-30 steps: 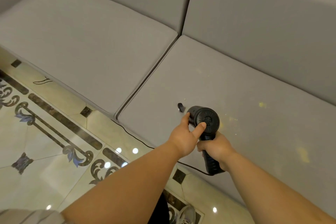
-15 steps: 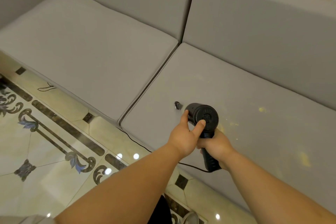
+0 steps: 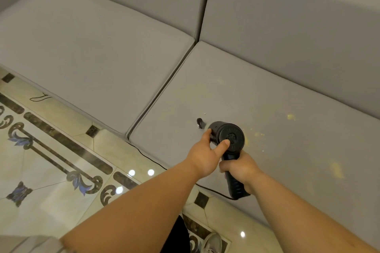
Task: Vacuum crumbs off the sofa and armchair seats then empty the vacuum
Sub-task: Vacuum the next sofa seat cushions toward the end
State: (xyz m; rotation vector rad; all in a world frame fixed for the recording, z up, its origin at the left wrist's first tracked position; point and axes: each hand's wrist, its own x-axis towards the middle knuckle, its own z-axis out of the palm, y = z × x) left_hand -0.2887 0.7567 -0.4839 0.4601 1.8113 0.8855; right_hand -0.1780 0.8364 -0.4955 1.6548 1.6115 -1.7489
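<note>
Right grip (image 3: pixel 239 168) wraps the vacuum (image 3: pixel 227 139) handle, fingers clamped round it; left grip (image 3: pixel 205 155) cups the body, thumb pressed on the rear cap, fingers curled over the side. Two-handed hold probably steadies the nozzle's aim.

Sofa (image 3: pixel 92 47): grey, two seat cushions; vacuum sits over the right one, near its front edge.
Floor (image 3: pixel 51 160): patterned tile; cord (image 3: pixel 148 157) trails along the sofa base from the handle.
Nozzle (image 3: pixel 199 123): tip down on the cushion.
Crumbs (image 3: pixel 291 117): yellow, scattered right of the vacuum, apart from the nozzle. Judgement: sofa seat only partly done.
</note>
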